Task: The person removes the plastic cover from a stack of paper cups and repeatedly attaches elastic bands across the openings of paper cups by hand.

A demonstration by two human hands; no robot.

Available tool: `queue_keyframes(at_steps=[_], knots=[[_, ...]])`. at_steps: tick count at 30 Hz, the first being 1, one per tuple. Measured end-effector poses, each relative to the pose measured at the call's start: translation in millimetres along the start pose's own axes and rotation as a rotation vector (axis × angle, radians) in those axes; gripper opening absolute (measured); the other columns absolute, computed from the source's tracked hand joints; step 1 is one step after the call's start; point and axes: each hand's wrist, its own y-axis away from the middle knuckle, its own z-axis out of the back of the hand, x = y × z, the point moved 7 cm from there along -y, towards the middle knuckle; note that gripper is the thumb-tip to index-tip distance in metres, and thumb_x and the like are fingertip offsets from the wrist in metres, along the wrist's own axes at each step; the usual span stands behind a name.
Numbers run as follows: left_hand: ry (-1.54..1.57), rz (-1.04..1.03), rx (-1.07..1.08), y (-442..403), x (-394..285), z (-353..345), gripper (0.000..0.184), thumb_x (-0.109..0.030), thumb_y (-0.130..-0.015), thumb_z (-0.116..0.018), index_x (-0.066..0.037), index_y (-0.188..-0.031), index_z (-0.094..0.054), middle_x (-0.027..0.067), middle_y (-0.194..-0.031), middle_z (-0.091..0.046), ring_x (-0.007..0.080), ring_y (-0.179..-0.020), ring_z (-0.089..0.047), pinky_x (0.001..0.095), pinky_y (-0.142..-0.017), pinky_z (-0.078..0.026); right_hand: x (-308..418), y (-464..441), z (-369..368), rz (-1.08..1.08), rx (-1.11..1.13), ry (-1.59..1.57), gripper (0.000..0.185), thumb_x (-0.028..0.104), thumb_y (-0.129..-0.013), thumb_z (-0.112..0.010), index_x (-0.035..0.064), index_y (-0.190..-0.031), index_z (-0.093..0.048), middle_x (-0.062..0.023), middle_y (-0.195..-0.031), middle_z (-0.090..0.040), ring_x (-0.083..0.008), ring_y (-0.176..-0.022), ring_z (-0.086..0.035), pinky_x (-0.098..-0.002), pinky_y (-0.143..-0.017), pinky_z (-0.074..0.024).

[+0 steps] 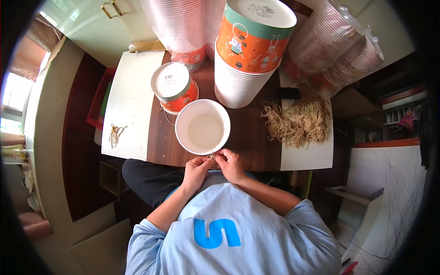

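Observation:
A white paper bucket (202,127) stands with its open mouth toward me at the table's front edge. Both hands meet at its near rim. My left hand (198,170) pinches a thin piece of string (210,156) with thumb and forefinger. My right hand (230,165) pinches at the same spot, fingertips close to the left ones. How the string runs between the fingers is too small to make out. Just behind the bucket, an orange printed bucket (176,89) sits upside down, with a loop of cord beside it.
A tall stack of upturned buckets (247,50) rises behind. Plastic-wrapped bucket stacks (176,25) stand at the back, more (327,41) at back right. A pile of beige strings (300,121) lies on the right white board, a few strings (116,134) on the left board (130,98).

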Motion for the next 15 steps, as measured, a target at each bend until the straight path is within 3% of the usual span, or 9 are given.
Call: queue_keyframes(at_steps=[6,15], knots=[[0.12,0.057,0.024,-0.2,4.2,1.6,0.01,-0.011,-0.088,-0.065,-0.002,-0.086,-0.064,0.007,-0.074,-0.068,0.003,-0.05,-0.044,0.0182,-0.045,-0.034,-21.4,5.1,-12.6,-0.365,0.167,-0.484,0.013,0.012,-0.091,-0.06,0.0015,-0.097,-0.066,-0.0011,-0.086,-0.068,-0.0071,-0.074,-0.06,-0.0236,-0.068,-0.0504],[0.074,0.039,0.001,7.0,-0.9,7.7,0.013,-0.014,-0.087,-0.067,-0.001,-0.089,-0.066,0.0088,-0.078,-0.07,0.0024,-0.051,-0.047,0.0162,-0.046,-0.034,-11.6,7.1,-21.6,-0.387,0.304,-0.588,0.02,0.016,-0.09,-0.06,0.0009,-0.102,-0.063,-0.0021,-0.092,-0.066,-0.007,-0.079,-0.058,-0.0221,-0.073,-0.048]])
